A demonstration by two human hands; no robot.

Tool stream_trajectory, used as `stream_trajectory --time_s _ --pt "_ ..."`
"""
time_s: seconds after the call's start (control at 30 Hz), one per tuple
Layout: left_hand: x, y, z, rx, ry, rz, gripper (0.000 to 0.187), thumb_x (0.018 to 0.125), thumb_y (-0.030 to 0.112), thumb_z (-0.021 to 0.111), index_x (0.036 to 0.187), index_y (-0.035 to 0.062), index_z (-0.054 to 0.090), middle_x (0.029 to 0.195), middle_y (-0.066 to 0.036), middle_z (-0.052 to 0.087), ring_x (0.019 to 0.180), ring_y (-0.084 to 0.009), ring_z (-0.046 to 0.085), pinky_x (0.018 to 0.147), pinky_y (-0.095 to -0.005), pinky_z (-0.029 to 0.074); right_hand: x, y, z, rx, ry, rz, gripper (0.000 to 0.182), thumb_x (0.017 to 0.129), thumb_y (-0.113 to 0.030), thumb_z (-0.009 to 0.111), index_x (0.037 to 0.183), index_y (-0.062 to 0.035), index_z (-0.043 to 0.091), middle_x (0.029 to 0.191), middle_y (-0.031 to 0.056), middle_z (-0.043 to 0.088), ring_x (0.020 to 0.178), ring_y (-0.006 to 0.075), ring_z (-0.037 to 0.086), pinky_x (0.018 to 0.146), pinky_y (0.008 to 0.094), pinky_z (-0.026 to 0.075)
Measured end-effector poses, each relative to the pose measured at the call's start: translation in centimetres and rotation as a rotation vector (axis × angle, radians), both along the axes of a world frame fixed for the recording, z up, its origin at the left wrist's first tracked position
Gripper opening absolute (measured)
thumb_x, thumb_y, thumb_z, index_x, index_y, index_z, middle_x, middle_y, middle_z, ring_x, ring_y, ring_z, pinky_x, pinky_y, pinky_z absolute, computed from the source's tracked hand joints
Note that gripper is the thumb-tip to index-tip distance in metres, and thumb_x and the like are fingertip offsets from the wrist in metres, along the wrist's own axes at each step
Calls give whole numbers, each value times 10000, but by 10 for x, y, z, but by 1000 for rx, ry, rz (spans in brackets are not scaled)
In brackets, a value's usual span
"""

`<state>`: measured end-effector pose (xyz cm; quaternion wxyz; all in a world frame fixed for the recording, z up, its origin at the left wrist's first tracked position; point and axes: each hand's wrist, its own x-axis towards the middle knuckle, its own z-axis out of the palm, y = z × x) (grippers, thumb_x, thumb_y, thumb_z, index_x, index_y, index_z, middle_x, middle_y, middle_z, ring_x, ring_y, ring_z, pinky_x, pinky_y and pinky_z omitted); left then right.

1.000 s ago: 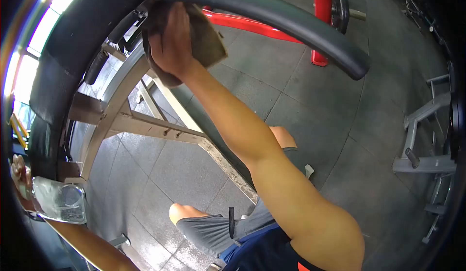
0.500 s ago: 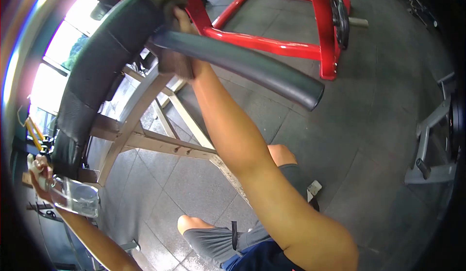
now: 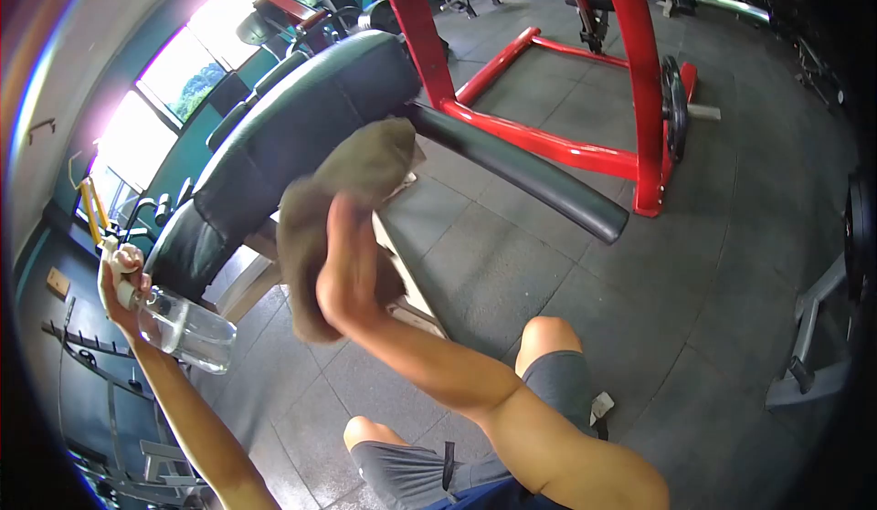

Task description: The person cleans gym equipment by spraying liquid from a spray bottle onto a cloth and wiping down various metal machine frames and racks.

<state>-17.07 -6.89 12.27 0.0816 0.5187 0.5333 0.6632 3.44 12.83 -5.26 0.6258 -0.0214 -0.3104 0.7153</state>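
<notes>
Left hand (image 3: 125, 271), left side of the frame: fingers curled, clamped on the head of a spray bottle (image 3: 189, 329). The bottle is clear, with transparent liquid inside; tilted, its base toward the lower right. It sits just below the lower end of a long black pad (image 3: 292, 108); whether the two touch, cannot tell.

Right hand (image 3: 349, 277), near centre: against a brown cloth (image 3: 315, 227), fingers pointing up the frame, blurred. Whether they are clamped on the cloth or lie flat on it, cannot tell. The cloth is bunched and folded, one part reaching up and right across the pad's edge in this view, another hanging lower, left of the hand. Contact between cloth and pad unclear.

The pad runs from left of centre to the upper middle, dark covering with seams across it. A black foam roller (image 3: 521, 174) extends from near its upper end down to the right. Pale metal frame (image 3: 245, 283) beneath the pad, partly hidden by the cloth.

Upper right: red frame (image 3: 566, 151), standing on grey floor tiles (image 3: 630, 300), a black weight plate (image 3: 674, 108) at its right side. Bright windows (image 3: 137, 140), upper left; yellow frame (image 3: 89, 209) below them. Lower middle: the person's knees and grey shorts (image 3: 402, 469).
</notes>
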Motion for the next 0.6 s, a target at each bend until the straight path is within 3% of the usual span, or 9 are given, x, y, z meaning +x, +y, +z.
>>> stream_trajectory --time_s 0.13,0.17,0.2,0.23,0.33,0.4,0.5,0.53,0.6 --pt "-9 -5 -8 65 -35 54 417 1030 396 441 935 12 574 868 -97 516 522 -58 377 447 -188 364 21 42 17 407 -111 -1046 456 997 -32 500 1356 209 354 1304 412 476 1238 510 510 1066 553 395" --pt "-1 -3 -9 70 20 54 420 1028 396 443 932 7 570 862 -100 513 520 -58 369 447 -188 358 47 67 48 458 -334 -928 468 996 -165 531 1338 134 420 1442 419 324 1352 580 306 1143 609 217" --pt "5 4 -8 78 70 46 424 1026 396 444 929 1 566 856 -104 510 518 -58 361 448 -188 351 45 97 62 522 -610 -1240 456 1002 -252 508 1258 125 533 1401 353 441 1303 562 390 1115 597 256" --pt "11 6 -6 69 102 25 416 1025 387 444 927 0 562 862 -111 511 520 -53 356 451 -186 347 33 107 73 509 -687 -1361 466 986 -311 507 1189 98 598 1416 318 451 1329 576 330 1114 657 198" --pt "3 -1 -7 46 110 -16 352 1037 335 406 963 12 525 952 -94 494 666 -68 436 526 -161 383 1 75 44 744 -679 -1255 489 951 -374 480 1197 39 573 1527 300 314 1375 599 234 1077 756 130" --pt "-6 -5 -16 102 182 80 355 1030 327 433 1052 -8 548 972 -101 523 675 -65 458 540 -157 396 -31 59 -11 974 -434 -1201 618 892 -378 534 1315 73 506 1553 315 250 1361 637 210 1051 796 119" --pt "2 -4 -18 168 29 151 405 1009 344 503 1155 -29 564 920 -87 540 601 -45 424 527 -171 379 -41 58 -83 1019 -821 -830 626 800 -265 634 1285 118 535 1516 392 227 1332 640 267 1112 689 210" --pt "-11 -6 -23 215 208 162 371 997 265 526 1230 -23 543 993 -115 560 665 -83 483 567 -190 418 -39 65 -92 1033 -1000 -715 610 786 -245 648 1261 125 557 1506 407 224 1325 634 288 1126 656 234" --pt "-24 -8 -33 313 471 177 366 978 132 554 1316 -5 522 1089 -146 581 750 -122 553 631 -212 471 -32 114 -98 1188 -1061 -1102 489 809 -241 642 1150 111 632 1467 385 320 1282 552 421 1107 592 325"
